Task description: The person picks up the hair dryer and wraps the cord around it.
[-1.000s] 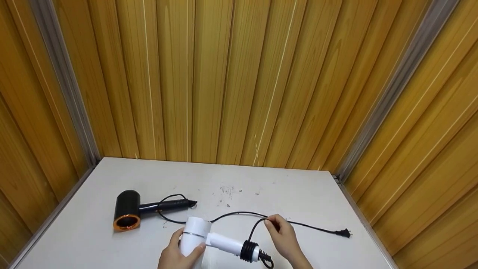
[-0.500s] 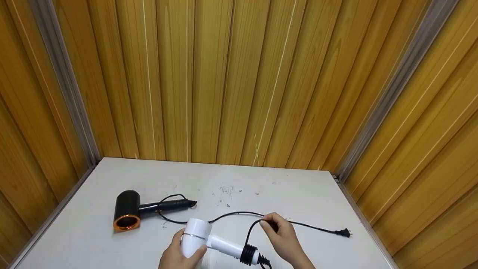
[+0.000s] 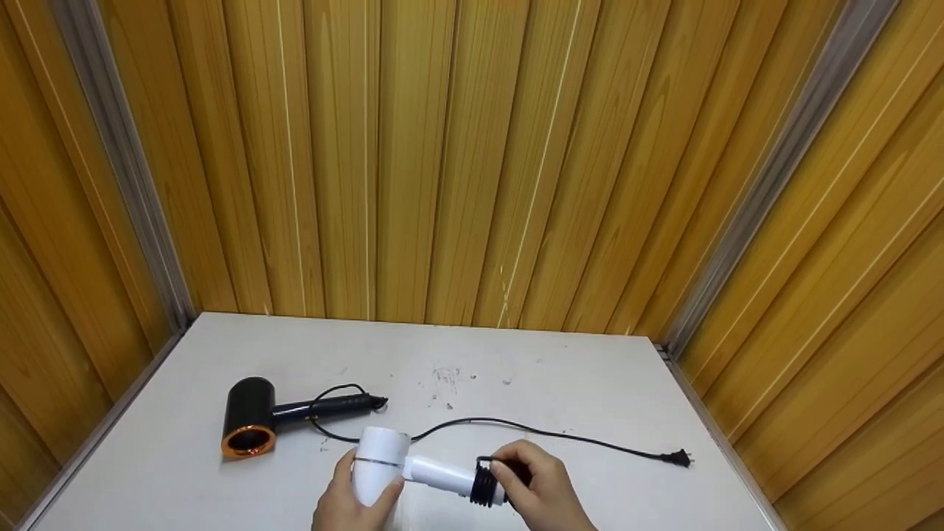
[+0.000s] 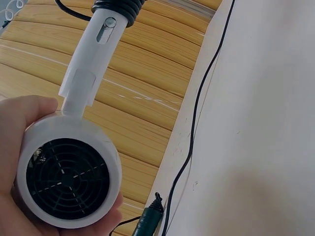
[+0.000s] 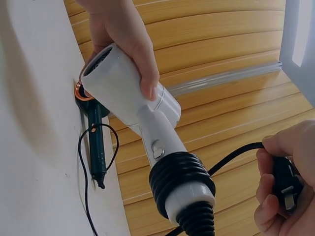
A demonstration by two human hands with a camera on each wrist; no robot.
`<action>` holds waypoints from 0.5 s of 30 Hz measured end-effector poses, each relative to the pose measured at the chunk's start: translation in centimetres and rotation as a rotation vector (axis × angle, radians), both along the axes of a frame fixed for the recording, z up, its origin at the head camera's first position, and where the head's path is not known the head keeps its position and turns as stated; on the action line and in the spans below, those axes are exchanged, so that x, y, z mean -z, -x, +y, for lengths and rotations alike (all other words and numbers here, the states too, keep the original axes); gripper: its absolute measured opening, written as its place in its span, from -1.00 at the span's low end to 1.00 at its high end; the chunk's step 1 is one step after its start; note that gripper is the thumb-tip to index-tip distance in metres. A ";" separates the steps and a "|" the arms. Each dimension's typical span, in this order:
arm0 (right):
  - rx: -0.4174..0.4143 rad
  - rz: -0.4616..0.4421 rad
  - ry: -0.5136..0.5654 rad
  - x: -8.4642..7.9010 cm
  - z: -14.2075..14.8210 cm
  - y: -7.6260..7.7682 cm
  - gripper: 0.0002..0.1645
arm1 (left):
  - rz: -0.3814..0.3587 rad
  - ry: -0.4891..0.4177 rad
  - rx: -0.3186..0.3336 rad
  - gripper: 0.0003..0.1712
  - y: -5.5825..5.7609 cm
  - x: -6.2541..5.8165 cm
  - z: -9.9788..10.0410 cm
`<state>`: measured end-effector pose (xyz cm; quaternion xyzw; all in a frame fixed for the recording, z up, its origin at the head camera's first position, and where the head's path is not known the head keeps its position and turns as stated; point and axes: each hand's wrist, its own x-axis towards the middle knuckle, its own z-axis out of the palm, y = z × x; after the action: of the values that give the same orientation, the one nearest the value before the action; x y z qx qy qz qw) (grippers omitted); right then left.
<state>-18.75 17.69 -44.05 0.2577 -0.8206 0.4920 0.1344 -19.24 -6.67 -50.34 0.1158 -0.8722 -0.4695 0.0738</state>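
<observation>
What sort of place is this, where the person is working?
Probably a small work booth: a marked white table stands enclosed on three sides by wood-patterned panels, with grey metal posts at the corners.

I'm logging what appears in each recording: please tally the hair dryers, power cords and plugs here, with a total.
Hair dryers: 2 (white hair dryer, dark hair dryer)
Power cords: 2 (wound cord, loose cord)
Plugs: 2 (held plug, plug on the table)
Total: 6
</observation>
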 end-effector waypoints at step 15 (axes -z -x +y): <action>0.053 0.219 0.042 2.3 -2.3 -1.0 -0.87 | 0.092 0.001 -0.186 0.01 0.1 -0.8 1.3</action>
<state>-17.77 15.37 -46.33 0.2852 -0.7970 0.4744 0.2416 -19.35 -5.42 -49.53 0.1743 -0.8536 -0.4650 0.1572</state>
